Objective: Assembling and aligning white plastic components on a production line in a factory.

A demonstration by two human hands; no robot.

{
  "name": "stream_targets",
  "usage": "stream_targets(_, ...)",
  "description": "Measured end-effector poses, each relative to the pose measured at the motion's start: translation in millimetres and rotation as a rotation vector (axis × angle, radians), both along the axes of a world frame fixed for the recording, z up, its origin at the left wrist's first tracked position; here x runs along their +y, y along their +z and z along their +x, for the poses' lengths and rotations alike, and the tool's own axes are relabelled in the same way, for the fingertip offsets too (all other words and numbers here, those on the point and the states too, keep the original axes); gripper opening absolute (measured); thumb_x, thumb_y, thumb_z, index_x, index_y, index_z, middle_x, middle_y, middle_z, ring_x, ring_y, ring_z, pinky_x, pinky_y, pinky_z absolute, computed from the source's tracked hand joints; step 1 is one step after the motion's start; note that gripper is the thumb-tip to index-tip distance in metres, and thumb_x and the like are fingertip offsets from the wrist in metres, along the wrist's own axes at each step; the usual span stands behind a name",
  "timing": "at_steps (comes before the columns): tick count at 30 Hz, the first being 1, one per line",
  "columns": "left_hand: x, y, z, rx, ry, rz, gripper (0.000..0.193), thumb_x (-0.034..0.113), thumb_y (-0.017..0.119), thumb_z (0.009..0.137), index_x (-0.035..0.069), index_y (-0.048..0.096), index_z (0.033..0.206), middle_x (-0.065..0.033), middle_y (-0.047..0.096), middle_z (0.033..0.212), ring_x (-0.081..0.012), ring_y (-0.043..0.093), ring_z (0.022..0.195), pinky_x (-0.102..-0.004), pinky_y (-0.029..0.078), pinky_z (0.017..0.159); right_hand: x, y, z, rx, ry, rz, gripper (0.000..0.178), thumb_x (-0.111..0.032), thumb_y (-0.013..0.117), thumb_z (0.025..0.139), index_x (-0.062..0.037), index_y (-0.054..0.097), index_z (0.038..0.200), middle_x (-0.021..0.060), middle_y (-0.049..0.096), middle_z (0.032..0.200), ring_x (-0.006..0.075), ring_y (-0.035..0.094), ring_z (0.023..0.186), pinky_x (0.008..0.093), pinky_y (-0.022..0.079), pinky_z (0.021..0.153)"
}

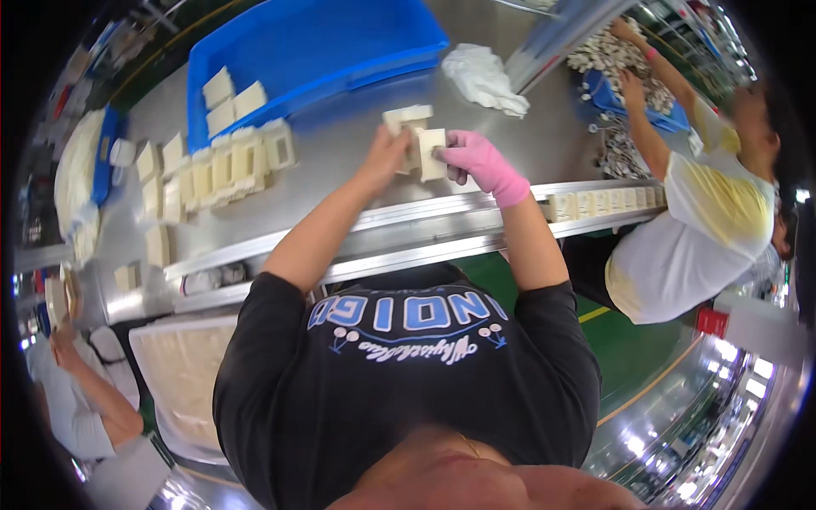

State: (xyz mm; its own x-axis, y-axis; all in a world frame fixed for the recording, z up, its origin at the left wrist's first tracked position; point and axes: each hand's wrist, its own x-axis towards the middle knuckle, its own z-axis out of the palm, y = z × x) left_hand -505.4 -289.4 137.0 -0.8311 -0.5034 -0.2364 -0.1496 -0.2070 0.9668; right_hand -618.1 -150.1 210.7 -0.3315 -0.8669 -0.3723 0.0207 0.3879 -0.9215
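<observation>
My left hand (387, 155), bare and a little blurred, is closed on a cream plastic frame (408, 116) above the metal table. Beside it my right hand (480, 163), in a pink glove with grey fingertips, pinches a cream rectangular plastic housing (433, 155). The two pieces meet or overlap between my hands; whether they are joined I cannot tell. Left of my hands, a row of similar cream housings (223, 166) stands on the table. A few more cream pieces (218, 88) lean inside the edge of a blue bin.
The large blue bin (348, 76) stands at the back, with a white cloth (484, 76) to its right. A metal rail (357, 263) runs along the near edge and carries cream housings (608, 202) at right. Co-workers (697, 229) work on both sides.
</observation>
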Motion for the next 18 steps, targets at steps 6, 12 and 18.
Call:
stream_targets(6, 9.9, 11.4, 7.2, 0.197, 0.105, 0.057, 0.03, 0.031, 0.031, 0.092, 0.005, 0.04, 0.103, -0.0082, 0.049, 0.094, -0.0134, 0.048, 0.087, -0.0267, 0.041, 0.075, -26.1, -22.3, 38.4, 0.546, -0.186, -0.216, 0.026, -0.02, 0.053, 0.077, -0.0011, 0.05, 0.095, 0.0131, 0.055, 0.069, 0.0218, 0.055, 0.056, 0.033, 0.043, 0.053)
stream_targets(12, 7.6, 14.0, 10.3, 0.317, 0.113, -0.001, 0.034, 0.032, 0.029, 0.092, 0.006, 0.038, 0.112, -0.0054, 0.049, 0.097, -0.0116, 0.047, 0.085, -0.0256, 0.04, 0.074, -32.9, -13.5, 56.4, 0.619, -0.291, -0.285, 0.043, -0.011, 0.055, 0.076, -0.0032, 0.036, 0.113, 0.0113, 0.054, 0.065, 0.0266, 0.055, 0.054, 0.0346, 0.042, 0.049)
stream_targets(18, 0.6, 20.7, 12.5, 0.359, 0.037, -0.007, 0.034, 0.032, 0.028, 0.093, 0.008, 0.037, 0.114, -0.0032, 0.048, 0.095, -0.0075, 0.045, 0.081, -0.0206, 0.039, 0.068, -32.4, -28.1, 54.5, 0.895, -0.303, -0.534, 0.043, -0.01, 0.054, 0.076, -0.0017, 0.035, 0.114, 0.0114, 0.055, 0.065, 0.0276, 0.055, 0.055, 0.0356, 0.042, 0.049)
